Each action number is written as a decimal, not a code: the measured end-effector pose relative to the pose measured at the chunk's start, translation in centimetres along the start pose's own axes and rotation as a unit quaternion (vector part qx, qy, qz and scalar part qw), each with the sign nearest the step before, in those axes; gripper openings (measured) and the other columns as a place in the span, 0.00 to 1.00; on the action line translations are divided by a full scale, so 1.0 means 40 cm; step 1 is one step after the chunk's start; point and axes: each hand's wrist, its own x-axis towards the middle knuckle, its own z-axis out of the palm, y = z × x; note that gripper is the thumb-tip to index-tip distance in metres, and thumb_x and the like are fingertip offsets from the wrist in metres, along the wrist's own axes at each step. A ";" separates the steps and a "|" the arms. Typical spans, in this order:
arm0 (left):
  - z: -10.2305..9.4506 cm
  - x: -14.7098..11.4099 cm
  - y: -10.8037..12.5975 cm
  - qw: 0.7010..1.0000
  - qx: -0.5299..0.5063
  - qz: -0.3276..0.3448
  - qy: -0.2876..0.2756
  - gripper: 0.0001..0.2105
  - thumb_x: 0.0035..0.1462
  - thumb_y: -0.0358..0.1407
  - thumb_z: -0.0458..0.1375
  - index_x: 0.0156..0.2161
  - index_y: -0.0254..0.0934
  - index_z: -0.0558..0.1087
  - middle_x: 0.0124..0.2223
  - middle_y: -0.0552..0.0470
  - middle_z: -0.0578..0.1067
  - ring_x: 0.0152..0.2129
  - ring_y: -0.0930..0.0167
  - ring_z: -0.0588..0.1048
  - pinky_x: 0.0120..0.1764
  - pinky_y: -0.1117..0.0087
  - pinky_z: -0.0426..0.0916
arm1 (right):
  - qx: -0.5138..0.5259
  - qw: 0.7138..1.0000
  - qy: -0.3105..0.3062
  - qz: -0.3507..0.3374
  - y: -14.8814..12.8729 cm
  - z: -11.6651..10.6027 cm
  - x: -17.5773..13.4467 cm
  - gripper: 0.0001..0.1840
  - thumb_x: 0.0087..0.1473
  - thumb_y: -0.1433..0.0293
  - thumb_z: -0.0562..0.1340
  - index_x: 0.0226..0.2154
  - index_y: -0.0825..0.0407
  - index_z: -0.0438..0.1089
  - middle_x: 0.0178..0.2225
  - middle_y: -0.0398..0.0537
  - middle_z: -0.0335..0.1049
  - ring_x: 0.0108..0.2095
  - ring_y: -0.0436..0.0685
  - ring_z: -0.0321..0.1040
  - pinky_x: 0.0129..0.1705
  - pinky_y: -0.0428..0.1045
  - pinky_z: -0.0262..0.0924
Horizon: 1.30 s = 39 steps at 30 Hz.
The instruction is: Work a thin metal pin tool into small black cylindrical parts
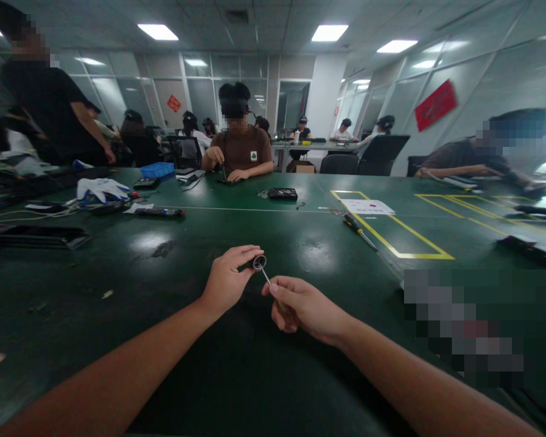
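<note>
Over the middle of the green table, my left hand (230, 276) pinches a small round metal-rimmed part (259, 262) between thumb and fingers, its dark open end turned toward me. My right hand (300, 306) is closed around the handle of a screwdriver (266, 275). The thin metal shaft points up and left, and its tip meets the opening of the round part. How deep the tip reaches inside cannot be made out. Most of the handle is hidden by my right fingers.
A yellow-black screwdriver (360, 232) lies right of my hands, near a white paper (368, 206) and yellow tape outlines. White gloves (102, 189), a blue basket (157, 170) and cables lie left. A black device (283, 193) sits ahead. A person (246, 145) works across the table.
</note>
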 end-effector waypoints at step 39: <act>0.008 -0.006 -0.034 0.996 -0.071 -0.046 0.002 0.16 0.57 0.32 0.66 0.51 0.42 0.80 0.52 0.47 0.80 0.49 0.62 0.79 0.58 0.54 0.73 | -0.352 0.853 0.277 -0.269 -0.042 -0.002 -0.055 0.11 0.61 0.61 0.64 0.42 0.46 0.79 0.33 0.49 0.77 0.32 0.60 0.72 0.38 0.55 0.65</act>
